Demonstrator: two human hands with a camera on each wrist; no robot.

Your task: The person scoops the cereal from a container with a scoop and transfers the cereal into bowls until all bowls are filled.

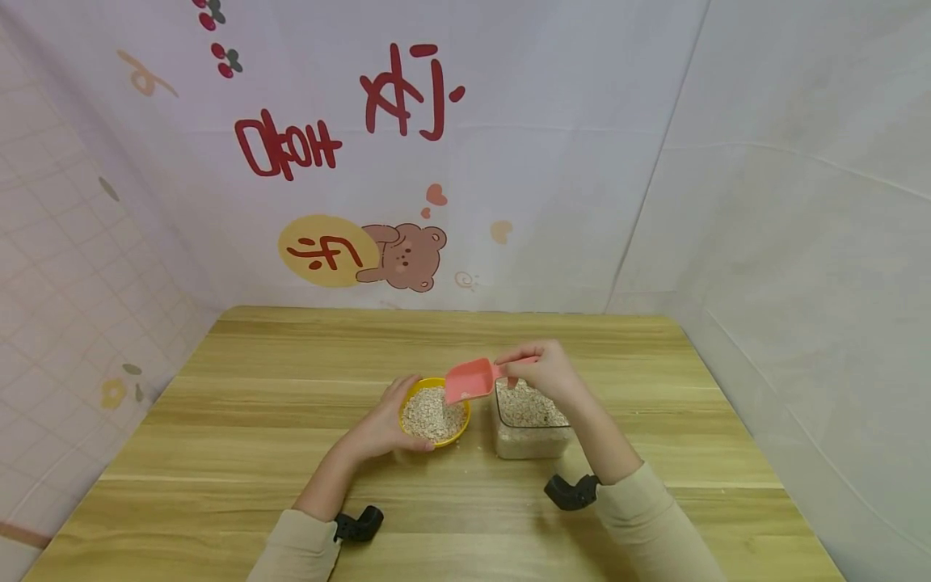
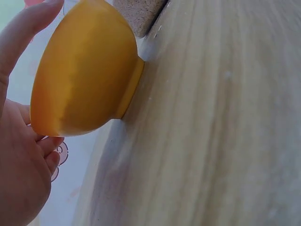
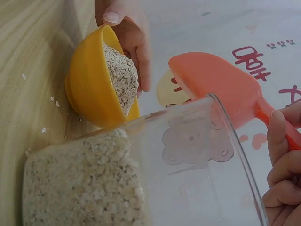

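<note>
A yellow bowl (image 1: 464, 431) heaped with rolled oats (image 3: 121, 77) stands on the table. My left hand (image 1: 383, 427) holds it from the left, thumb near one side of the rim and fingers round the other. In the left wrist view, the bowl's smooth outer wall (image 2: 87, 70) faces the camera. My right hand (image 1: 545, 372) grips a pink scoop (image 1: 469, 380) by its handle. The scoop's blade hangs over the bowl's right edge, with a few flakes at its lip. Under the right hand stands a clear square container (image 1: 533, 444), partly filled with oats.
Stray oat flakes (image 3: 43, 130) lie on the wooden table (image 1: 291, 347) near the bowl. A white printed curtain (image 1: 553, 162) hangs behind the table and along its sides. Black camera mounts (image 1: 359, 525) sit on both wrists.
</note>
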